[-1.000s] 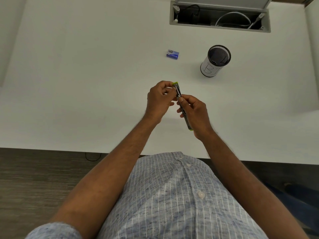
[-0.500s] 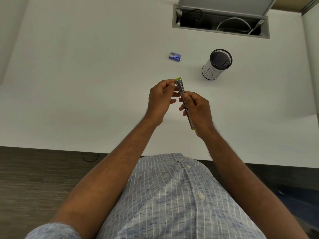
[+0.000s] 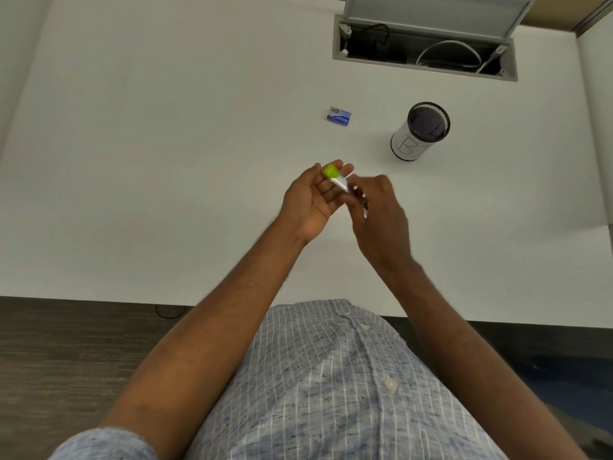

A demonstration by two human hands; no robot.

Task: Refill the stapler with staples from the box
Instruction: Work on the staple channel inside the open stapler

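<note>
A slim stapler [image 3: 335, 176] with a lime-green end and silver body lies across the fingers of my left hand [image 3: 311, 200], which is turned palm up above the white table [image 3: 166, 161]. My right hand [image 3: 381, 220] covers the stapler's near end, back of the hand toward me, and looks blurred; its grip is hidden. The small blue staple box [image 3: 338, 115] lies on the table beyond my hands, apart from both.
A black mesh cup with a white label [image 3: 419, 132] stands to the right of the box. An open cable hatch [image 3: 424, 51] with wires sits at the table's far edge. The table's near edge runs just in front of my shirt.
My left hand has turned palm up under the stapler's green end. My right hand has rolled over the stapler, hiding most of its body. Both hands have shifted slightly away from me.
</note>
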